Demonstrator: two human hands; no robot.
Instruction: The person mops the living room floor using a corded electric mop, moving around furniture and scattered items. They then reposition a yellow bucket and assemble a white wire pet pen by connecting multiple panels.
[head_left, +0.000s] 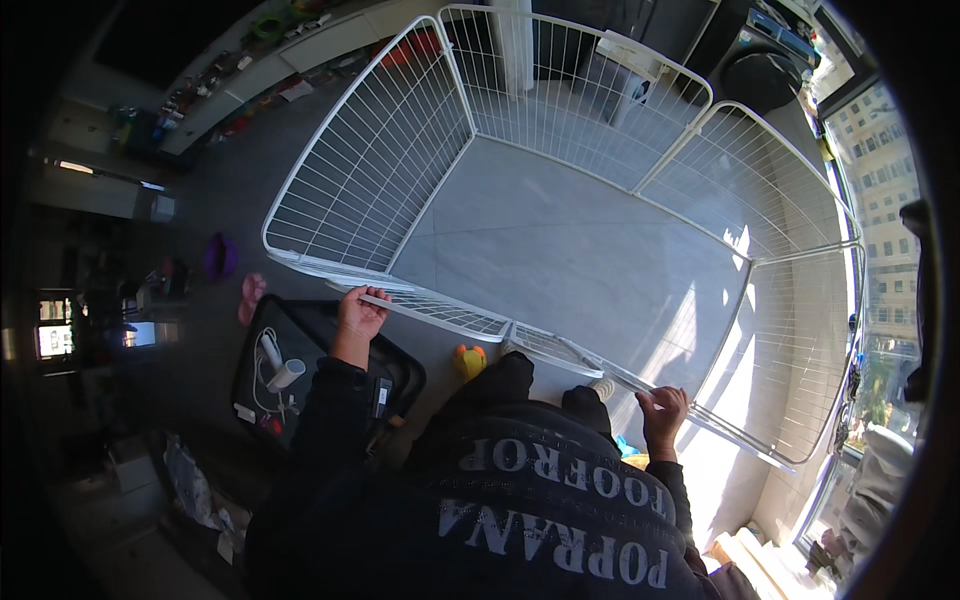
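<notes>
A white wire playpen fence (474, 133) stands in front of me on grey floor tiles, its hinged panels forming a ring. My left hand (363, 313) has its fingers curled over the top rail of a near panel (442, 324), palm facing up. Farther right, my right hand (664, 414) pinches the top rail of another near panel (626, 375) between thumb and fingers. Between my hands, a smaller stretch of wire panel (551, 349) lies close to my knees. These near panels are seen almost edge-on, so their lower parts are partly hidden.
A black tray-like stand (259, 330) at left holds a white corded device (286, 373). A yellow plush toy (470, 361) lies by my leg. Purple (220, 256) and pink items (251, 296) sit on the floor. A washing machine (761, 79) and window (877, 172) are beyond the fence.
</notes>
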